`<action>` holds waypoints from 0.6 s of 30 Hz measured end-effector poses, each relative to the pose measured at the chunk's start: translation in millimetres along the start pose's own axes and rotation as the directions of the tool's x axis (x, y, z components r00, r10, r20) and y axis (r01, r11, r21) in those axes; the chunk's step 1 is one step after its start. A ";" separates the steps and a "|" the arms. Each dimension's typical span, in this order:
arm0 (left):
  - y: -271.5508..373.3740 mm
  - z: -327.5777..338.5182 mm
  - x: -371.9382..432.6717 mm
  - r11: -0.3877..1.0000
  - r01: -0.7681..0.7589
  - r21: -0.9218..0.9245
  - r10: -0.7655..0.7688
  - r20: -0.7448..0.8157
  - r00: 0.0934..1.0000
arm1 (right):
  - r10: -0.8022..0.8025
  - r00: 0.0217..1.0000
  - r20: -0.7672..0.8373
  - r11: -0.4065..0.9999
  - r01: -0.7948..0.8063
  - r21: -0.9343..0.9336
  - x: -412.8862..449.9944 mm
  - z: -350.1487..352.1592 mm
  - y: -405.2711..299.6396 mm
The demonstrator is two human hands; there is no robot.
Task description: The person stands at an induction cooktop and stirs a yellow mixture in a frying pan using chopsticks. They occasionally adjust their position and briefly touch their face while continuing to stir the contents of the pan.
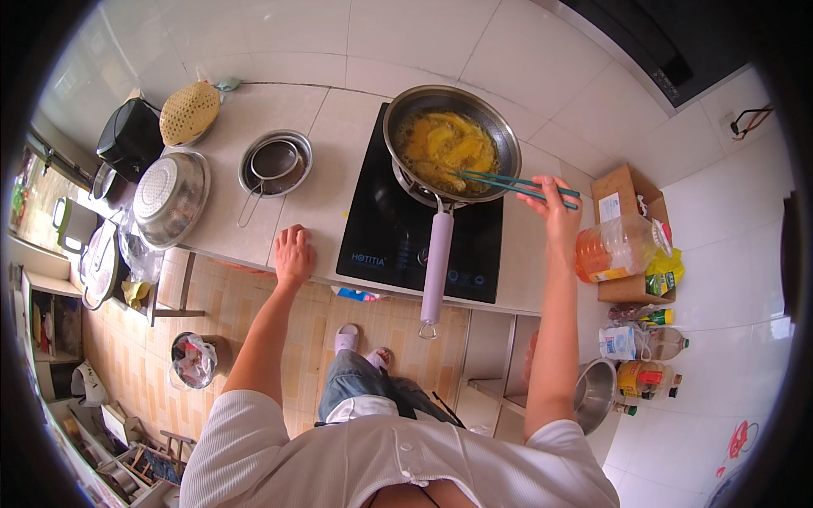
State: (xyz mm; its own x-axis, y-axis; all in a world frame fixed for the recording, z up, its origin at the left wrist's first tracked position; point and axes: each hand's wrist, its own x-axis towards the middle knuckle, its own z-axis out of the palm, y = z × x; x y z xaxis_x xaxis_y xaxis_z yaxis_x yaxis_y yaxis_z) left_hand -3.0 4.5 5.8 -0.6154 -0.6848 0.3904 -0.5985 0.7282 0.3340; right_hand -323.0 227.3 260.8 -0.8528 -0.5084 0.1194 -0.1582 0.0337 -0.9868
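My right hand [551, 198] grips a pair of green chopsticks [511, 182]. Their tips reach into a frying pan [508, 136], among yellow battered-looking pieces [448, 143] that sit in bubbling oil. What the pieces are made of I cannot tell. The pan rests over a black glass-topped gas cooktop [381, 235], and its lilac handle [437, 267] points towards me, past the counter's front edge. My left hand [295, 254] lies on the counter [324, 190] near that edge, left of the cooktop, holding nothing.
Left on the counter are a wire-handled strainer [274, 159] over a metal bowl [307, 171], an upturned metal colander [171, 197] and a yellow basket [189, 113]. At right stand an oil jug [616, 251], a cardboard box [613, 184], several bottles and a metal basin [597, 394]. A bin [197, 360] stands below.
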 end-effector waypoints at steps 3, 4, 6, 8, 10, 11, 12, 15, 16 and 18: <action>2.2 0.5 2.7 1.000 0.005 -0.015 -0.004 0.009 1.000 | 0.125 0.987 0.102 0.992 -0.126 0.008 27.6 -18.9 11.1; 2.6 -0.1 1.9 1.000 0.016 -0.021 -0.015 0.032 0.999 | 0.154 0.978 0.141 0.988 -0.155 0.001 36.3 -24.1 11.8; 2.3 -0.9 1.6 0.999 0.027 -0.026 -0.025 0.054 0.998 | 0.196 0.963 0.183 0.980 -0.198 -0.009 57.9 -33.6 16.5; 1.9 -0.9 1.7 1.000 0.017 -0.022 -0.016 0.048 0.999 | 0.252 0.933 0.255 0.966 -0.257 -0.015 75.8 -38.7 17.8; 3.1 -0.9 1.7 1.000 0.023 -0.022 -0.022 0.052 0.998 | 0.282 0.915 0.288 0.956 -0.292 -0.006 88.0 -36.7 18.9; 4.0 -0.7 2.0 0.999 0.029 -0.023 -0.028 0.054 0.998 | 0.309 0.895 0.321 0.945 -0.327 0.002 92.7 -36.2 19.9; 2.9 -0.6 1.7 0.999 0.029 -0.021 -0.027 0.054 0.998 | 0.308 0.895 0.322 0.945 -0.327 0.004 96.1 -32.9 21.0; 1.3 0.1 1.4 0.999 0.032 -0.017 -0.031 0.066 0.997 | 0.346 0.857 0.382 0.927 -0.376 0.003 98.8 -21.9 23.2; 1.1 0.1 1.1 1.000 0.017 -0.008 -0.017 0.038 0.999 | 0.361 0.845 0.395 0.921 -0.389 -0.009 97.2 -16.7 22.1; 1.3 0.2 1.4 1.000 -0.001 0.001 0.001 0.011 1.000 | 0.376 0.834 0.404 0.915 -0.403 -0.020 93.2 -9.6 20.2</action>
State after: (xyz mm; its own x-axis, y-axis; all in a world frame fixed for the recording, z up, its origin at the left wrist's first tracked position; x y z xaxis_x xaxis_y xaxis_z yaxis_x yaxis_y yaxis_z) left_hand -4.7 4.5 6.6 -0.6217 -0.6845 0.3809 -0.5983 0.7288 0.3330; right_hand -410.4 188.8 253.1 -0.5693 -0.7592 -0.3155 0.1891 0.2526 -0.9489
